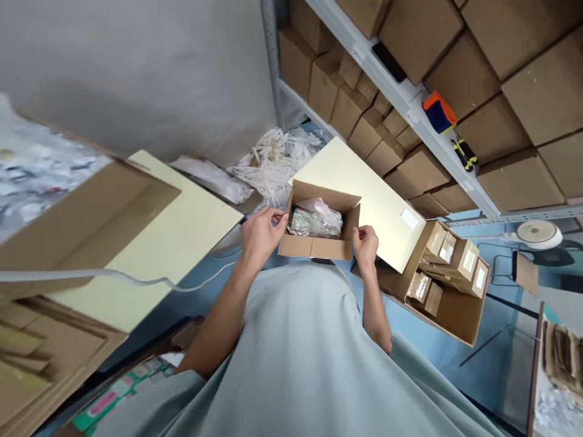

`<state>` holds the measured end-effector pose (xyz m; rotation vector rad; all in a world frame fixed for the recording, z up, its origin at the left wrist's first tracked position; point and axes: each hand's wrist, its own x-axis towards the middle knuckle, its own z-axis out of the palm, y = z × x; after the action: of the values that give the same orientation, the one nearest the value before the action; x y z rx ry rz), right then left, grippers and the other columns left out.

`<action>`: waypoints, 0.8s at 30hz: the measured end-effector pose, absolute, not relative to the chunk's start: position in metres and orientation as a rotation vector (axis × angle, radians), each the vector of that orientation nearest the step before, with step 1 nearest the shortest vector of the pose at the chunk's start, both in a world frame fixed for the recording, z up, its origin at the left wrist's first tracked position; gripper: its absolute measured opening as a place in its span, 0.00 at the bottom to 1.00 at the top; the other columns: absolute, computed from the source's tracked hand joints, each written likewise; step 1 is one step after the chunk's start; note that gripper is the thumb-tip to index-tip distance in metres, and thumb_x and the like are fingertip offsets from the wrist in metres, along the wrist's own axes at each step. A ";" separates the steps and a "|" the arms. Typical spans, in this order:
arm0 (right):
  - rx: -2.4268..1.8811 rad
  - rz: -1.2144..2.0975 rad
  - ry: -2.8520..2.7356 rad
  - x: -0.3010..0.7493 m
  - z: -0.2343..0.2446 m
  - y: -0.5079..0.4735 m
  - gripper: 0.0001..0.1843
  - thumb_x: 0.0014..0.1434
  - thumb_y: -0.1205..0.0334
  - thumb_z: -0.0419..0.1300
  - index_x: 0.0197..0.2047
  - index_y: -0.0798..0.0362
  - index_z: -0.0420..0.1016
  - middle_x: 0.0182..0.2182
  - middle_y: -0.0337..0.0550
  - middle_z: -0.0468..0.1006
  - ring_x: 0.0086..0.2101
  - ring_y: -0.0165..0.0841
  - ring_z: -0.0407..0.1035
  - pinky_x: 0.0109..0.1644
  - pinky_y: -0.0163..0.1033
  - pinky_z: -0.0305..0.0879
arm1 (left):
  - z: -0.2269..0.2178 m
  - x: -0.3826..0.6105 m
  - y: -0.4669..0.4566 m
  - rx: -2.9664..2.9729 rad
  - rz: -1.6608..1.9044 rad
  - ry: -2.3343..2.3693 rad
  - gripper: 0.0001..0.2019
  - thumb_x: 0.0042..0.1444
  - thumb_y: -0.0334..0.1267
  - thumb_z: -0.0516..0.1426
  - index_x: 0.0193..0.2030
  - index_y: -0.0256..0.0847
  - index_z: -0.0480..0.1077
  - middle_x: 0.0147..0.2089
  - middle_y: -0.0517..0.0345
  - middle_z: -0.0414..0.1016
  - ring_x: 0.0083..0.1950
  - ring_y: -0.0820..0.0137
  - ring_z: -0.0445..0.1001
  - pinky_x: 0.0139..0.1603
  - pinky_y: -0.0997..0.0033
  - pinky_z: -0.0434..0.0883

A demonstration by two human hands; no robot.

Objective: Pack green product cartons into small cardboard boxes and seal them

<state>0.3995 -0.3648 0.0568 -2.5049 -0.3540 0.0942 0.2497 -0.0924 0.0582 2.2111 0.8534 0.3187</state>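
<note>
An open cardboard box (296,247) sits in front of me, its upper flaps standing up. Inside lies a green and white package (316,223) in clear plastic wrap, with a crumpled pale sheet (322,208) on top. At the box's left edge, my left hand (264,235) pinches the cardboard between thumb and fingers. My right hand (365,244) is closed on the right edge of the same box, fingers curled. Both hands are at about the same height, one on each side of the opening.
A large carton (460,309) with several small boxes stands to the right of the pale yellow tabletop (350,176). Shredded paper (277,158) is heaped behind. Shelves (410,103) with cartons rise at upper right. A white cable (150,280) crosses the left side.
</note>
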 end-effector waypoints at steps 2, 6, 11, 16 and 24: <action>-2.489 0.108 -0.294 0.421 0.049 -0.386 0.11 0.74 0.56 0.59 0.38 0.46 0.70 0.37 0.42 0.81 0.36 0.38 0.76 0.46 0.42 0.72 | 0.055 0.295 -0.104 2.243 0.296 0.816 0.09 0.71 0.42 0.61 0.45 0.43 0.83 0.47 0.48 0.89 0.48 0.55 0.86 0.52 0.60 0.78; -2.434 0.131 -0.141 0.465 0.038 -0.426 0.10 0.74 0.57 0.60 0.38 0.46 0.70 0.37 0.41 0.80 0.36 0.38 0.75 0.45 0.42 0.72 | 0.046 0.381 -0.131 2.301 0.224 0.737 0.10 0.71 0.42 0.60 0.46 0.42 0.84 0.49 0.47 0.89 0.47 0.56 0.86 0.52 0.61 0.77; -2.412 0.103 -0.013 0.514 0.025 -0.453 0.08 0.75 0.58 0.60 0.40 0.46 0.70 0.38 0.42 0.80 0.37 0.37 0.76 0.48 0.41 0.74 | 0.033 0.459 -0.161 2.372 0.143 0.615 0.11 0.71 0.43 0.60 0.47 0.43 0.83 0.51 0.47 0.88 0.47 0.57 0.86 0.51 0.62 0.75; -2.460 0.089 0.050 0.545 0.006 -0.449 0.07 0.75 0.62 0.59 0.41 0.45 0.69 0.42 0.45 0.80 0.41 0.39 0.77 0.51 0.42 0.74 | 0.027 0.510 -0.166 2.456 0.059 0.477 0.12 0.73 0.44 0.58 0.49 0.43 0.83 0.54 0.45 0.88 0.49 0.55 0.85 0.52 0.59 0.74; -2.501 0.190 0.012 0.551 -0.007 -0.424 0.13 0.77 0.64 0.60 0.61 0.54 0.78 0.54 0.51 0.83 0.45 0.38 0.81 0.57 0.42 0.79 | 0.005 0.546 -0.155 2.521 -0.094 0.311 0.12 0.74 0.43 0.58 0.52 0.42 0.81 0.57 0.42 0.86 0.58 0.50 0.85 0.58 0.57 0.77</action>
<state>0.5510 -0.4244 -0.0069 -2.5014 0.0122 0.1903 0.5463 -0.1552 0.0054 2.5210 0.3115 -0.0942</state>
